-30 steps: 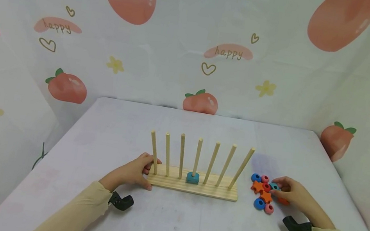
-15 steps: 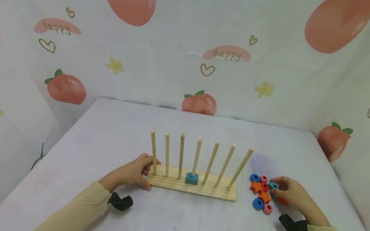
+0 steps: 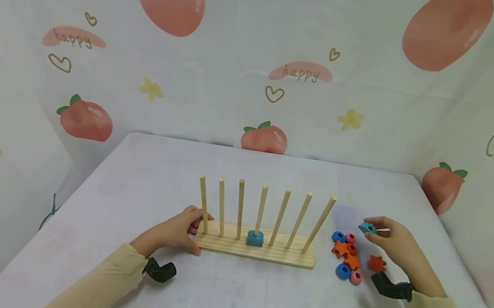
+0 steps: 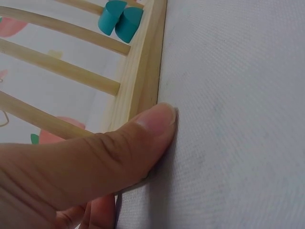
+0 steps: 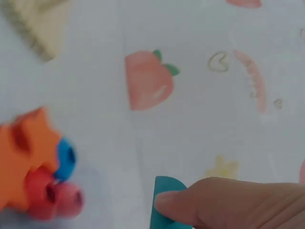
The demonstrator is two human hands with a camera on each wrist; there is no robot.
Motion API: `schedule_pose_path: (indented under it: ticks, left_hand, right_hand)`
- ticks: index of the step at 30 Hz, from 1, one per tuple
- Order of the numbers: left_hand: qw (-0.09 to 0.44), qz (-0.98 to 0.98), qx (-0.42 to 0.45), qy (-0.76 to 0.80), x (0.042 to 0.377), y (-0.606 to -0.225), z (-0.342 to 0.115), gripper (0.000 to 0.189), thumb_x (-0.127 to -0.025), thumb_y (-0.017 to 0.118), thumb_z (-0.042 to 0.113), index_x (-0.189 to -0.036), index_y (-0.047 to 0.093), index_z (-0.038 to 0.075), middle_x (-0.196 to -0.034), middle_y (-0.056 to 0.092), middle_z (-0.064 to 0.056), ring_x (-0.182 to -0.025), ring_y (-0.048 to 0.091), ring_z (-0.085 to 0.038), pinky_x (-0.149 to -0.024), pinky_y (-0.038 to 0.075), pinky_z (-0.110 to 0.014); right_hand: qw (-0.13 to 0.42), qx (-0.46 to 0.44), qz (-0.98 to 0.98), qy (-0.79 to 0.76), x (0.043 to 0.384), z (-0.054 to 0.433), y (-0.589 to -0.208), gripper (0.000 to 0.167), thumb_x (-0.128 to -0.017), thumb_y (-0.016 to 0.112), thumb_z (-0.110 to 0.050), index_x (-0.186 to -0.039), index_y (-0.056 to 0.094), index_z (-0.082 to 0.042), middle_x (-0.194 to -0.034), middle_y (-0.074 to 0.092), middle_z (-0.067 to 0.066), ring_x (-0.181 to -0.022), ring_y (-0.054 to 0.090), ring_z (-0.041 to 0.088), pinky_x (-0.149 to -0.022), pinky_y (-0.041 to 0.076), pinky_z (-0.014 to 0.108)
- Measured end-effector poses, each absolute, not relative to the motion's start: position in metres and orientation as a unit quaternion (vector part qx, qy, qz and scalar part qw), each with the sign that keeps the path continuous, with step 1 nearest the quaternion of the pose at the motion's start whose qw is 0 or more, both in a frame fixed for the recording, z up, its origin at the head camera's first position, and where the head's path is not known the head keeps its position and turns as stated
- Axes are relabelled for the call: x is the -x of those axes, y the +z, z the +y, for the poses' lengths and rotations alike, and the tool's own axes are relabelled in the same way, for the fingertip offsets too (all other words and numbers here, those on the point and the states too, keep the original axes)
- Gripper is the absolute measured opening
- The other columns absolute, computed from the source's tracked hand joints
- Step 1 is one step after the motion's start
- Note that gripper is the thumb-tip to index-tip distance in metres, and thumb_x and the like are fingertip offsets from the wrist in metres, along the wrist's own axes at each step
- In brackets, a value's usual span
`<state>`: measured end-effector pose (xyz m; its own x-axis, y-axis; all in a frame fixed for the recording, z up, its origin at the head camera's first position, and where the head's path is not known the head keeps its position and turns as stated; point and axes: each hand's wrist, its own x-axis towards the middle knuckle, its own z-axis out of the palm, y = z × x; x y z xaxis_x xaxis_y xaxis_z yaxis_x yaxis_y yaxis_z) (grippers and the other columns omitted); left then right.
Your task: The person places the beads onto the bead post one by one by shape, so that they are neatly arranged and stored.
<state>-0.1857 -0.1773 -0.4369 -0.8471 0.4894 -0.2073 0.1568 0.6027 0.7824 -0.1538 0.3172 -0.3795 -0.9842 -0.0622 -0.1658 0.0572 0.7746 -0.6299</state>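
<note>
My left hand point(image 3: 175, 228) grips the left end of a wooden peg board point(image 3: 257, 252) with a row of upright pegs. In the left wrist view, its thumb point(image 4: 147, 129) presses the board's front edge. A teal block point(image 3: 255, 238) sits low on the middle peg; from the left wrist it shows two rounded lobes. At the right, my right hand point(image 3: 400, 244) pinches a teal half-round bead point(image 3: 366, 227) between thumb and fingers, raised above the table. The thumb covers part of this bead point(image 5: 167, 183) in the right wrist view.
Just below the right hand lies a cluster of beads: orange stars point(image 3: 352, 262), blue round beads point(image 3: 343, 271) and pink round beads point(image 3: 355, 277). Another orange bead point(image 3: 377, 263) lies apart, to the right. A patterned cloth point(image 3: 218, 92) hangs behind the white table point(image 3: 226, 298).
My right hand has lifted the teal half-round bead up and away from the cluster, uncovering the separate orange bead. The left hand keeps its hold on the board.
</note>
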Motion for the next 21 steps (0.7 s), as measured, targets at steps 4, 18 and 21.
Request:
schedule_pose_path:
  ticks: [4, 18, 21]
  left_hand:
    - [0.206, 0.87, -0.189, 0.405, 0.186, -0.437, -0.178, 0.079, -0.061, 0.09, 0.003, -0.13, 0.052, 0.008, -0.107, 0.04, -0.013, -0.093, 0.045, -0.023, -0.083, 0.042, -0.034]
    - [0.211, 0.866, -0.195, 0.409, 0.185, -0.435, -0.179, 0.08, -0.062, 0.089, 0.002, -0.131, 0.051, 0.009, -0.108, 0.04, -0.014, -0.095, 0.049, -0.023, -0.085, 0.045, -0.035]
    - [0.212, 0.864, -0.194, 0.413, 0.184, -0.434, -0.178, 0.08, -0.062, 0.089, 0.001, -0.131, 0.051, 0.008, -0.108, 0.039, -0.014, -0.095, 0.05, -0.023, -0.085, 0.046, -0.035]
  right_hand:
    - [0.046, 0.01, 0.935, -0.35, 0.153, 0.303, -0.361, 0.043, -0.097, 0.059, -0.022, -0.131, 0.053, 0.001, -0.12, 0.058, 0.027, -0.109, 0.056, 0.042, -0.083, 0.053, 0.049]
    - [-0.146, 0.078, 0.875, -0.456, 0.132, 0.239, -0.292, 0.041, -0.095, 0.063, -0.027, -0.131, 0.058, -0.008, -0.108, 0.061, -0.017, -0.092, 0.059, -0.011, -0.078, 0.045, 0.005]
    - [-0.185, 0.116, 0.846, -0.487, 0.129, 0.224, -0.282, 0.037, -0.093, 0.065, -0.016, -0.128, 0.06, -0.004, -0.106, 0.064, -0.018, -0.095, 0.062, -0.005, -0.081, 0.046, 0.008]
